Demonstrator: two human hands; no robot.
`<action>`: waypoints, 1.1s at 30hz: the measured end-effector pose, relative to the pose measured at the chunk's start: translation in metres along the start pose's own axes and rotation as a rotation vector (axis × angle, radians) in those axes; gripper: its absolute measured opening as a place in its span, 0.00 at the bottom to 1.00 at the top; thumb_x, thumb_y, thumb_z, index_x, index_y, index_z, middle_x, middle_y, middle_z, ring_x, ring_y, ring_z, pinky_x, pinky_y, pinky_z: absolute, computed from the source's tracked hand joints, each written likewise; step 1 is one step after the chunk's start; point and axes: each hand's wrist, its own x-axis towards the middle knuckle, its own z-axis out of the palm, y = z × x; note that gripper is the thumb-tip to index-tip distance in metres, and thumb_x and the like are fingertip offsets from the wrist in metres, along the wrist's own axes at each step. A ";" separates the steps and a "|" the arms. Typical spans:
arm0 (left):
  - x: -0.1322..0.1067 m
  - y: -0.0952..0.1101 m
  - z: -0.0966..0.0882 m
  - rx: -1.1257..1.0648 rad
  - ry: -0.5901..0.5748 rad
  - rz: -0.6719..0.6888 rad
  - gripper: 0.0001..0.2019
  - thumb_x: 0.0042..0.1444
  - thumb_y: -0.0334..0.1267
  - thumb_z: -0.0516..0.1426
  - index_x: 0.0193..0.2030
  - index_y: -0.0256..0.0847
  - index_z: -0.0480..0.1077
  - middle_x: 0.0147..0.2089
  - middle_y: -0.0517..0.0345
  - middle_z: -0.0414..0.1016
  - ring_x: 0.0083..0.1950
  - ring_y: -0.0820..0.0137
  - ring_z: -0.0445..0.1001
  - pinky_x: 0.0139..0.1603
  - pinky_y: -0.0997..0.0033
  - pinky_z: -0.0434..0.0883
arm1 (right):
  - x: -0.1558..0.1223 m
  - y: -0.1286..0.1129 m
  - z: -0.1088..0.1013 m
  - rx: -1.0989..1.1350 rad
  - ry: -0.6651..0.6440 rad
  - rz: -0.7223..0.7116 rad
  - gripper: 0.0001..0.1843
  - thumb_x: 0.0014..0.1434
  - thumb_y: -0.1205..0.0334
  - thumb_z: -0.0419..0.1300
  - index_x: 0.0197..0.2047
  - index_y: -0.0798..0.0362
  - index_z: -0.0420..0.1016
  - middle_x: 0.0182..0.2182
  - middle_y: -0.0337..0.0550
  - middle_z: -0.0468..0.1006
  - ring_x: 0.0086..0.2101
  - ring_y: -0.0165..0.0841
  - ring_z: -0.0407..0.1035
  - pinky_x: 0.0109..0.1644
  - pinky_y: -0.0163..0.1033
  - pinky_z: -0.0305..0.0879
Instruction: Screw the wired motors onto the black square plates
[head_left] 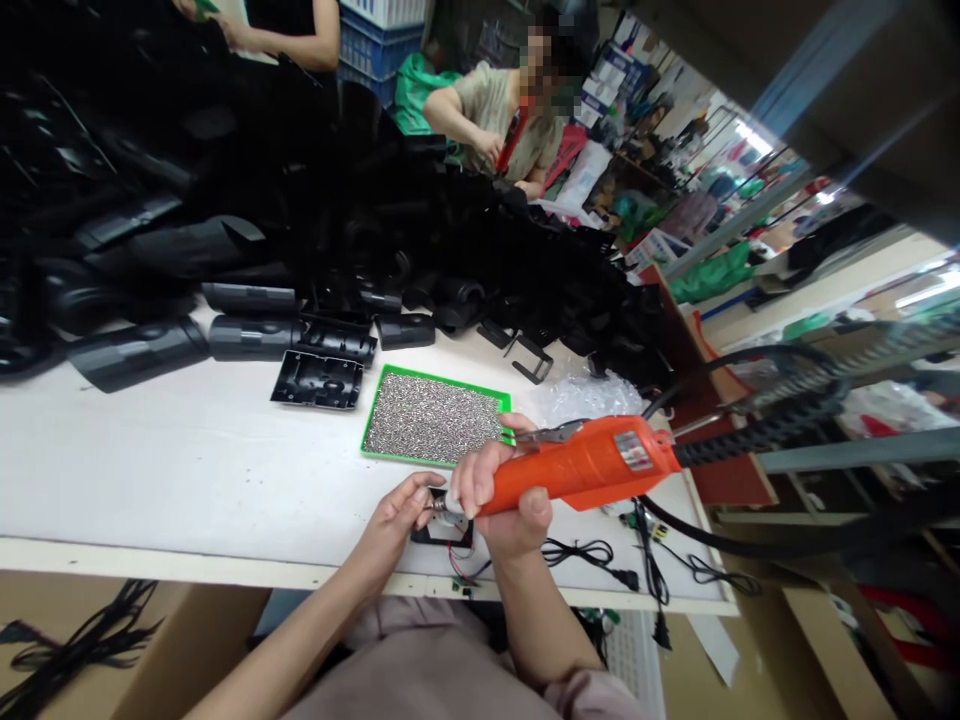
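My right hand (506, 510) is wrapped around an orange electric screwdriver (577, 465), which lies nearly level with its nose pointing left. A black coiled cord (727, 440) runs from its rear end. The fingers of my left hand (405, 512) are pinched together at the screwdriver's tip; what they hold is too small to make out. Directly under both hands, a small black plastic frame (442, 532) with red and dark wires lies on the table, partly covered. Just beyond them is a green tray (384, 375) filled with small metal screws.
A large heap of black plastic casings (337, 210) covers the back of the white table (187, 460). A half shell (318, 380) lies left of the tray. Clear plastic bags (592, 395) and black power cords (592, 552) are at the right. A co-worker (487, 110) sits across the table.
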 end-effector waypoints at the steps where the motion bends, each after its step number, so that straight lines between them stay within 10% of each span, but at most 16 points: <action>1: 0.000 0.000 0.000 0.005 0.000 0.001 0.26 0.53 0.61 0.58 0.45 0.39 0.69 0.23 0.67 0.55 0.27 0.73 0.53 0.35 0.72 0.56 | 0.000 -0.002 0.000 0.007 0.004 -0.020 0.20 0.52 0.38 0.60 0.34 0.46 0.70 0.13 0.27 0.60 0.11 0.27 0.50 0.23 0.42 0.69; 12: 0.000 -0.009 0.000 0.143 -0.067 0.082 0.26 0.59 0.61 0.51 0.47 0.38 0.69 0.22 0.68 0.54 0.25 0.73 0.54 0.32 0.71 0.57 | -0.002 -0.003 -0.001 0.040 -0.009 -0.047 0.25 0.53 0.40 0.62 0.48 0.47 0.70 0.14 0.26 0.61 0.11 0.27 0.53 0.19 0.36 0.63; 15: 0.007 0.003 -0.008 0.516 -0.044 0.220 0.24 0.64 0.55 0.44 0.55 0.40 0.67 0.24 0.63 0.64 0.28 0.68 0.64 0.35 0.67 0.63 | 0.000 -0.012 -0.005 0.026 -0.004 -0.087 0.24 0.54 0.41 0.62 0.49 0.45 0.69 0.15 0.26 0.62 0.11 0.26 0.53 0.17 0.35 0.61; 19: 0.043 0.038 -0.027 1.346 0.291 0.533 0.20 0.65 0.47 0.48 0.55 0.40 0.71 0.42 0.47 0.76 0.44 0.56 0.70 0.43 0.58 0.65 | -0.002 -0.032 -0.023 -0.058 0.047 -0.146 0.26 0.53 0.40 0.62 0.50 0.46 0.69 0.15 0.27 0.63 0.11 0.27 0.54 0.17 0.35 0.61; 22: 0.080 0.058 -0.035 1.703 0.219 0.559 0.15 0.62 0.45 0.55 0.46 0.39 0.76 0.45 0.45 0.77 0.49 0.53 0.70 0.46 0.55 0.64 | -0.013 -0.032 -0.041 -0.108 0.054 -0.130 0.26 0.54 0.41 0.63 0.50 0.46 0.69 0.15 0.28 0.64 0.11 0.27 0.56 0.18 0.35 0.61; 33: 0.103 0.049 -0.038 1.701 0.277 0.741 0.16 0.66 0.38 0.48 0.42 0.40 0.79 0.44 0.49 0.81 0.44 0.56 0.71 0.41 0.58 0.61 | -0.042 0.021 -0.066 -0.193 0.101 0.025 0.30 0.50 0.40 0.65 0.49 0.49 0.66 0.17 0.28 0.64 0.15 0.28 0.58 0.22 0.37 0.63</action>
